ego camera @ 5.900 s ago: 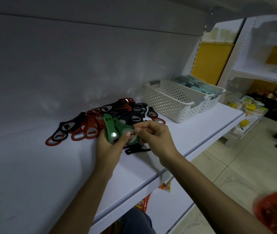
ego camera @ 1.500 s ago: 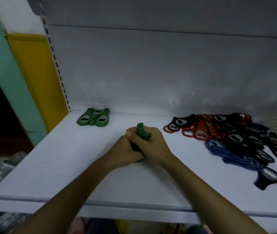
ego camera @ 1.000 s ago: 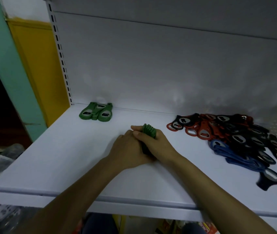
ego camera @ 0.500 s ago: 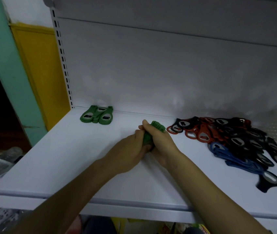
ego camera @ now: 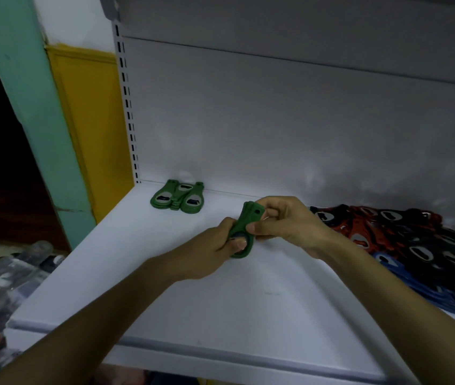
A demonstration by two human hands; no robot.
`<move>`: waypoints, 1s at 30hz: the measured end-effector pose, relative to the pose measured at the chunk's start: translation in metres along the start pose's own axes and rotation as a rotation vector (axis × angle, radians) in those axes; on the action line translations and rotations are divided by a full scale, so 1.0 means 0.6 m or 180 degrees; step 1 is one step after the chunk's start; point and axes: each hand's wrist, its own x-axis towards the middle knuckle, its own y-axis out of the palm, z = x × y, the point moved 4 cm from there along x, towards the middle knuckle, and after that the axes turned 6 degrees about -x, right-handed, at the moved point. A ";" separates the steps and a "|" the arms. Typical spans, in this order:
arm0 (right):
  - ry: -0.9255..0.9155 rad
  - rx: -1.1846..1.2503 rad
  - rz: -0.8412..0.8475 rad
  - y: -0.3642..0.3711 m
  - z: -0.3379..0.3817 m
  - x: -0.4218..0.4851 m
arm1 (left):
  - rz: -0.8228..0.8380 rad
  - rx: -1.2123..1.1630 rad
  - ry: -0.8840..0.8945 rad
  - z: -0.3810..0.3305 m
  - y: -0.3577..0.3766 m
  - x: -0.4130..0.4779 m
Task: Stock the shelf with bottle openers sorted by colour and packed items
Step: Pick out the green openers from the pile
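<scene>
Shelf [ego camera: 248,307], white and flat, seen from above its near edge. A pale grey back panel [ego camera: 276,120] closes its far side, and a slotted upright [ego camera: 127,107] stands at the far left corner. Left of the upright are a yellow wall section [ego camera: 87,120] and a teal pillar [ego camera: 26,79], with a dark opening beyond. Clear-wrapped packs [ego camera: 4,287] lie low at the near left, below shelf level; their contents are too blurred to tell.

A small stack of green bottle openers [ego camera: 177,196] lies flat at the far left of the shelf, close to the back panel. A mixed pile of red and black openers [ego camera: 415,240] spreads along the right side, with blue openers [ego camera: 415,282] at its near edge.

Both forearms reach in from the near edge and meet over the middle of the shelf, between stack and pile. A bunch of green openers [ego camera: 244,229] is held there on edge and tilted, narrow ends up and far, wide ring ends down and near.

Left hand [ego camera: 209,251]: grip closed round the ring ends, fingers curled, one fingertip showing through the ring. Right hand [ego camera: 284,220]: grip a pinch of thumb and curled fingers on the narrow ends. Whether the bunch touches the shelf cannot be told.
</scene>
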 end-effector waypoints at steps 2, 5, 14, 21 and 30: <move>-0.0095 -0.0011 -0.0066 0.003 0.003 0.009 | -0.0113 -0.0147 0.0031 0.007 -0.001 0.005; -0.0183 0.0085 -0.0211 0.002 0.006 0.024 | -0.0439 -0.0275 0.0060 0.017 -0.007 0.017; -0.0694 -0.1343 -0.1323 -0.002 0.000 0.133 | -0.1609 0.2369 -0.0384 0.089 -0.103 0.018; -0.1663 -0.2909 -0.1026 0.074 -0.020 0.198 | -0.1305 0.2524 -0.0502 0.113 -0.097 0.022; -0.2104 -0.3067 -0.0304 0.072 -0.032 0.198 | -0.1440 0.2220 -0.0386 0.115 -0.094 0.025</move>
